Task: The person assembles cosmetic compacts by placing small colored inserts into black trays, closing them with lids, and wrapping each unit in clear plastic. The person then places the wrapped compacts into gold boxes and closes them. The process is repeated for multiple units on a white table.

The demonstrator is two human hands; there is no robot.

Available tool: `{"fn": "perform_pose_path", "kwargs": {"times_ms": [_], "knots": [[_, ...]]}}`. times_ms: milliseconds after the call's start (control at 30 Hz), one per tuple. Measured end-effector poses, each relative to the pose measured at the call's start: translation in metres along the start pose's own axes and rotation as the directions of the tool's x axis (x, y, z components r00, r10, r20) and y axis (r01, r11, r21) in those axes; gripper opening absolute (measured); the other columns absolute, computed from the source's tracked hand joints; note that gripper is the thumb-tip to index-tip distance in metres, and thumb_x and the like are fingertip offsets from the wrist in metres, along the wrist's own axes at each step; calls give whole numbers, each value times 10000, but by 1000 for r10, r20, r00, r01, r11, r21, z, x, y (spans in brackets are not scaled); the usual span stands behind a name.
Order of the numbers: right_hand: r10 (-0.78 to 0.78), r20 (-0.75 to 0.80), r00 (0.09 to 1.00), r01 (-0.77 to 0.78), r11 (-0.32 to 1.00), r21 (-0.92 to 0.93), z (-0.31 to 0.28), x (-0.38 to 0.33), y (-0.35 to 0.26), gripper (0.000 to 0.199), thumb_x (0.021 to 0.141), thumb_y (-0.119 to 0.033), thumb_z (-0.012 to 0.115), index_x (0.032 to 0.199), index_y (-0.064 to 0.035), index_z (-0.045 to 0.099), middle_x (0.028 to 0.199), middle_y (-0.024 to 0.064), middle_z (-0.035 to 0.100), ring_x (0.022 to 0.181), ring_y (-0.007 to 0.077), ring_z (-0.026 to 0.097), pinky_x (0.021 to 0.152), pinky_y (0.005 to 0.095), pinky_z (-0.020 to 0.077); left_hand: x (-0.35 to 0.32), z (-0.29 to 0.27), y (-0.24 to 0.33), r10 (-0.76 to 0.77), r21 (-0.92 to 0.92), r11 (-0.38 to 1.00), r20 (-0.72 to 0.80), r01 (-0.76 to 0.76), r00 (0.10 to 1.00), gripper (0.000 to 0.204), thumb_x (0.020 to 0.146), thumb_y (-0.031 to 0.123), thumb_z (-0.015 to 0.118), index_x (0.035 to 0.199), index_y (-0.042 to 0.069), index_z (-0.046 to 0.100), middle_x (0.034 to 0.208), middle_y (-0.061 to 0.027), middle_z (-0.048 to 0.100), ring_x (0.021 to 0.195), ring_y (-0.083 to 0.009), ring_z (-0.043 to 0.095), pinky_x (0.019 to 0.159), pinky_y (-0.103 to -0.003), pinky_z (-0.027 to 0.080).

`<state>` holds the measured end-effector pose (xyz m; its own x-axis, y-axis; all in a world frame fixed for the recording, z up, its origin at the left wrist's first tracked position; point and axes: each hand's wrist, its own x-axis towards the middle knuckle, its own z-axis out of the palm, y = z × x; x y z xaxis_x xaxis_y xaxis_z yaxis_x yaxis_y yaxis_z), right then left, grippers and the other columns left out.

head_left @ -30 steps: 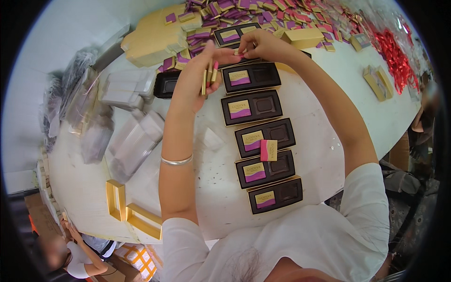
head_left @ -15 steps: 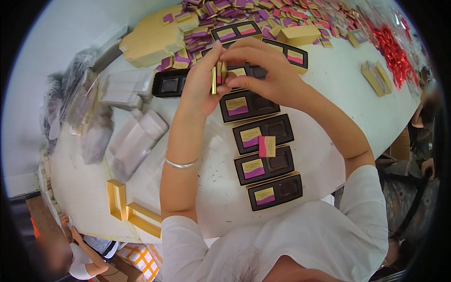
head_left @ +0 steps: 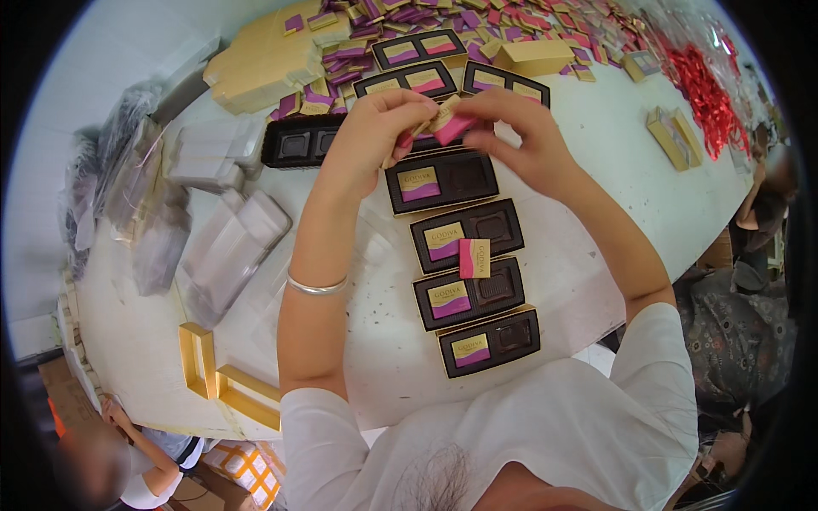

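My left hand is closed around a few small gold-and-pink wrapped chocolates, mostly hidden by its fingers. My right hand pinches a pink-and-gold wrapped chocolate by its edge, close to the left fingertips. Below the hands, a column of black two-compartment trays in gold boxes runs toward me. In the near box, a gold-and-purple chocolate fills the left compartment and the right one is bare. A loose pink-and-gold chocolate lies across the edges of two boxes in the column.
Wrapped chocolates are heaped at the back, beside stacked gold card. Filled boxes stand before the heap. Clear plastic trays lie left, gold sleeves front left, red ribbon far right. Other people are at the sides.
My hands have drawn slightly apart, and a pink-and-gold chocolate now shows between them in my right fingers. The whole view has shifted a little; the boxes stay in their arrangement.
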<state>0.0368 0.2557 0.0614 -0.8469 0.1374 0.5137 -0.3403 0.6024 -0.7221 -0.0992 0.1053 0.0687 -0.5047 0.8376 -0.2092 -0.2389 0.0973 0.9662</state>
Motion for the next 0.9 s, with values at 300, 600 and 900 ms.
{"fn": "perform_pose_path", "kwargs": {"times_ms": [300, 600, 900], "knots": [[-36, 141, 989, 88, 921, -380, -12, -12, 38, 166, 782, -16, 658, 948, -25, 653, 756, 74, 555, 693, 213, 542, 605, 301, 437, 3, 2, -16, 285, 800, 587, -60, -124, 957, 263, 772, 174, 608, 993, 49, 678, 698, -72, 609, 608, -147, 548, 606, -276, 449], [267, 253, 930, -165, 918, -360, -7, 14, 48, 115, 822, -23, 601, 936, -41, 601, 763, 54, 536, 678, 162, 517, 622, 275, 427, 4, 1, -15, 144, 613, 782, 0, -114, 990, 260, 835, 178, 561, 1039, 33, 632, 675, -19, 558, 591, -104, 485, 558, -254, 416], [-138, -63, 988, 127, 979, -158, 1, 9, -19, 207, 801, -17, 626, 1005, -52, 612, 874, 59, 577, 763, 193, 568, 653, 282, 454, -4, -1, 4, 0, -384, 920, 207, 81, 978, 354, 854, 115, 437, 1203, 54, 446, 779, -68, 554, 528, -101, 449, 393, -204, 318]]}}
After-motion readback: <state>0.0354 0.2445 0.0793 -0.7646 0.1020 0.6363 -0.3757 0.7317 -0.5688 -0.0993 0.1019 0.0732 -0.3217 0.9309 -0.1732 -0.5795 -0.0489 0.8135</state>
